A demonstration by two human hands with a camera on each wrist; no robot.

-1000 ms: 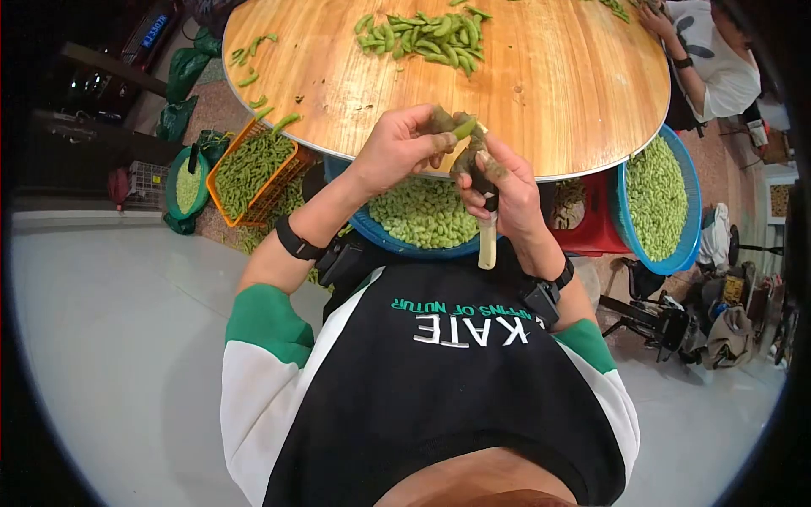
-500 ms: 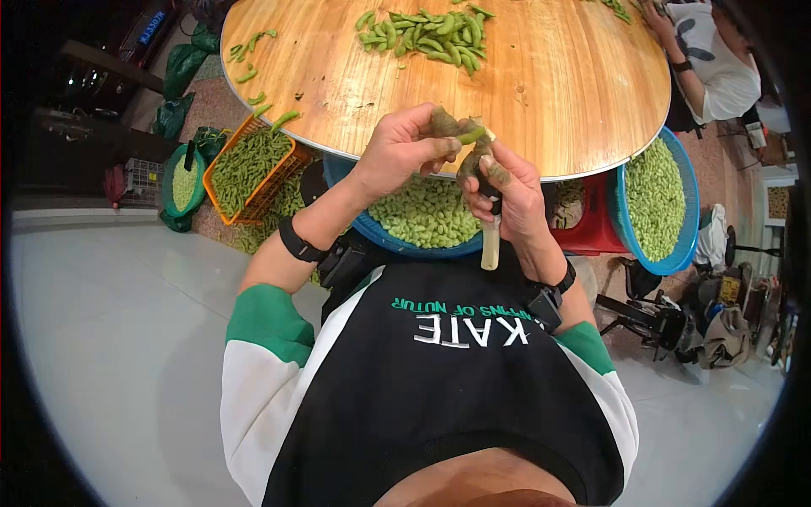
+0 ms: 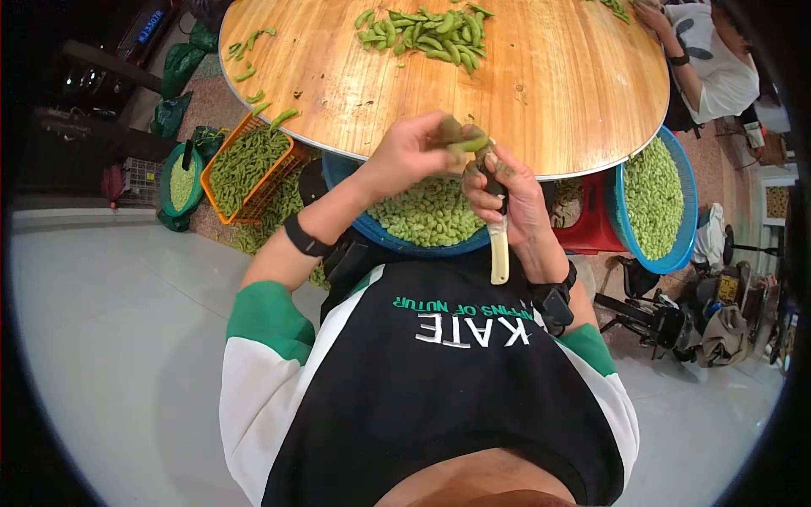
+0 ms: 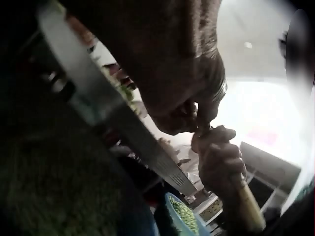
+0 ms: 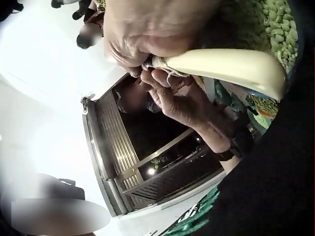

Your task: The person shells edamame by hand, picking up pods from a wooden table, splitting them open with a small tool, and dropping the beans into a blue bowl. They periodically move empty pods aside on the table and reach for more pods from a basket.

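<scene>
In the head view the left hand [image 3: 416, 154] pinches a green pod [image 3: 470, 145] at the table's near edge. Beside it the right hand [image 3: 517, 196] grips a knife, its pale handle [image 3: 499, 256] pointing down toward the body. The fingertips of both hands meet around the pod. Below them sits a blue basket of shelled beans [image 3: 429, 213]. In the right wrist view the pale handle [image 5: 226, 69] sticks out from under the right palm [image 5: 152, 29]; the blade is hidden. The left wrist view is dark, with both hands close together.
A pile of pods [image 3: 427, 35] lies on the round wooden table [image 3: 583, 93]. An orange crate of pods [image 3: 249, 169] stands left, and a blue basket of beans [image 3: 655, 198] right. Another person [image 3: 714, 63] sits at the upper right.
The knife handle has swung slightly right and lower with the right hand. The left hand has turned a little, and the pod has shifted slightly at the fingertips.
</scene>
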